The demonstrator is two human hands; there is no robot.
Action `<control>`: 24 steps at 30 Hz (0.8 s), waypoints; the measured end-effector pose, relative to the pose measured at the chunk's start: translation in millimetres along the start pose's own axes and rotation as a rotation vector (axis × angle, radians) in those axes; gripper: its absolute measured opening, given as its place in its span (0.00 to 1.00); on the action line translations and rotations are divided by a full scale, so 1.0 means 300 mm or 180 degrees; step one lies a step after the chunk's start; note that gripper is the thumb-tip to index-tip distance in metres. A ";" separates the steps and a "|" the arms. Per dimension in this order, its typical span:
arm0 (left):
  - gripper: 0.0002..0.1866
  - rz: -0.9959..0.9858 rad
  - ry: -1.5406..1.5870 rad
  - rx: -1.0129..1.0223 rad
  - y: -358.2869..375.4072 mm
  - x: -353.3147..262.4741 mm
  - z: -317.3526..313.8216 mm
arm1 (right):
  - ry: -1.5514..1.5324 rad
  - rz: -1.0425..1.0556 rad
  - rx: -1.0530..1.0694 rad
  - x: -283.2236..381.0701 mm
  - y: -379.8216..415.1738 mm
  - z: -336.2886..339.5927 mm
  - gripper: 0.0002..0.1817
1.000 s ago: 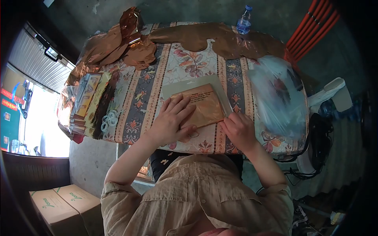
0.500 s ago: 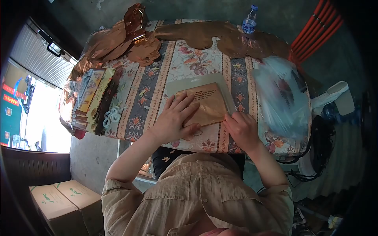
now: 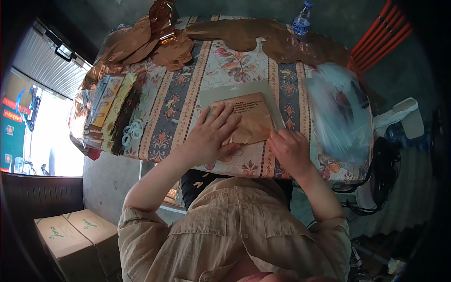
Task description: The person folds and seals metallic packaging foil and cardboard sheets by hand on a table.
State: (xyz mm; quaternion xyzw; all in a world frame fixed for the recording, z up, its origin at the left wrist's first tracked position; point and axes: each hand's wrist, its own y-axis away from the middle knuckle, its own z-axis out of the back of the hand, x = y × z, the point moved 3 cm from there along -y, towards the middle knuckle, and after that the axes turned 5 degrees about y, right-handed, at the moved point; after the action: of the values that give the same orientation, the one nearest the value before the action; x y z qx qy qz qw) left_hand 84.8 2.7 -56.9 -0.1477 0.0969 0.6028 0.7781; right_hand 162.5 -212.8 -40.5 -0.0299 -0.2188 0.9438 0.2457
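Observation:
A flat clear plastic bag (image 3: 253, 120) with printed warning text lies on the table in front of me, with folded copper-coloured foil inside. A grey card (image 3: 221, 94) with a hang hole shows along its top and right side. My left hand (image 3: 217, 134) rests flat on the left part of the bag, fingers stretched out. At the bag's lower right corner, my right hand (image 3: 290, 149) has its thumb and fingers pinched together on the bag's edge. The exact bit between those fingertips is hidden.
Copper foil balloons (image 3: 225, 35) lie along the table's far edge, near a water bottle (image 3: 301, 19). On the left are packaged banners (image 3: 110, 105) and white ribbon rolls (image 3: 134, 130). A pile of clear plastic bags (image 3: 336, 115) sits on the right. Cardboard boxes (image 3: 75, 235) stand on the floor.
The whole view has shifted slightly, so the table sits a little higher in the picture. Both hands keep nearly the same places on the bag.

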 end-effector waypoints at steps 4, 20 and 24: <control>0.39 0.0110 0.0046 0.0204 -0.009 0.001 0.010 | -0.0486 -0.0283 0.0027 -0.040 0.013 0.020 0.09; 0.14 -0.0974 0.0213 -0.0836 0.190 -0.125 0.054 | -0.0956 0.0515 -0.0059 0.099 -0.096 0.018 0.12; 0.16 -0.0855 0.0157 -0.0965 0.212 -0.151 0.014 | -0.0726 0.0716 0.0067 0.144 -0.125 -0.037 0.11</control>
State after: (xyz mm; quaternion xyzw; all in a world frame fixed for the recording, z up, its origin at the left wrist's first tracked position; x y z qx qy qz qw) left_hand 11.8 -22.3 -45.3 -0.2895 0.0035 0.4975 0.8177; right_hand 143.2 -158.4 -32.2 0.0558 -0.2306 0.9649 0.1123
